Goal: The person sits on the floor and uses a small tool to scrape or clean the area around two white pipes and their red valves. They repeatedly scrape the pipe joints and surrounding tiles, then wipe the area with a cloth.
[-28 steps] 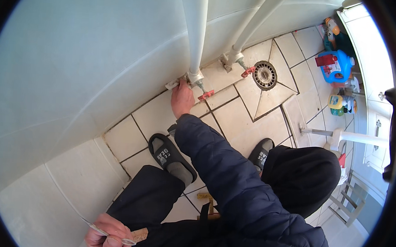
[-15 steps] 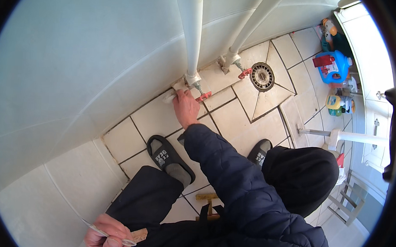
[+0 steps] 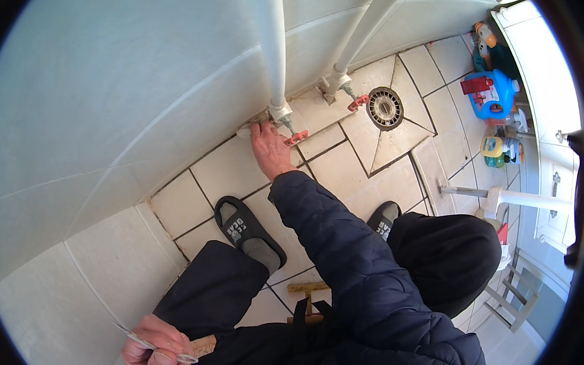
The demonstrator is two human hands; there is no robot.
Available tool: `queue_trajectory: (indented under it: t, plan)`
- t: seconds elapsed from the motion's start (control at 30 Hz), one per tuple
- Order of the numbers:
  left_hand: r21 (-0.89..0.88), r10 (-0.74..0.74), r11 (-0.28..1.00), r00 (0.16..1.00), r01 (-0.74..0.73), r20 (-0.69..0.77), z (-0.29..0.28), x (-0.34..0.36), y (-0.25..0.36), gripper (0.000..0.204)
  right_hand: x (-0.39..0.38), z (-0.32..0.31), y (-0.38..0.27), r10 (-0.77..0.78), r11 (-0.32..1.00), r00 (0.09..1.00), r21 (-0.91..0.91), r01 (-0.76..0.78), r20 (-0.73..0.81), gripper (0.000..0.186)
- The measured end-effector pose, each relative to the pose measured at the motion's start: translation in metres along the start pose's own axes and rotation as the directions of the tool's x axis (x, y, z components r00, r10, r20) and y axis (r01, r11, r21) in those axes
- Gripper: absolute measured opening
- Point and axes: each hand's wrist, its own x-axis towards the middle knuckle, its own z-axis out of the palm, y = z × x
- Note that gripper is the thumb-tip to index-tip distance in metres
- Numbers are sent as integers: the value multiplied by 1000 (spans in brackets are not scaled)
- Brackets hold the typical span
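Observation:
My right hand (image 3: 270, 148) reaches to the wall's foot beside the nearer white pipe (image 3: 273, 69), fingers extended over a small white piece (image 3: 245, 132) that looks like cloth; its fingertips are partly hard to make out. Just right of them sits a red valve handle (image 3: 297, 136) on a metal stem. A second red handle (image 3: 357, 103) is at the farther pipe (image 3: 359, 34). My left hand (image 3: 158, 344), low at the left, grips a thin pale metal tool (image 3: 132, 334); a light-brown piece (image 3: 203, 346) shows beside its fingers.
A round floor drain (image 3: 385, 109) is right of the valves. A blue jug (image 3: 495, 107) and bottles (image 3: 494, 147) stand by a white cabinet (image 3: 555, 71). A white post (image 3: 528, 203) crosses at right, above a metal frame (image 3: 517, 293). A yellow object (image 3: 306, 287) lies between my feet.
My right hand has shifted slightly up and left at the pipe's base, its fingers more stretched out than half a second ago. My left hand stays about in place.

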Motion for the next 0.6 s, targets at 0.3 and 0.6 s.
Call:
queue_trajectory:
  t: [0.3, 0.6]
  plan:
    - [-18, 8, 1000, 1000, -8, 11, 10, -1, 7, 10, -28, -6, 40, 5, 1000, 996, 22, -6, 87, 6]
    - [83, 26, 996, 1000, -27, 17, 19, -1, 8, 11, -58, -30, 62, 323, 908, 944, 300, -292, -58, 13]
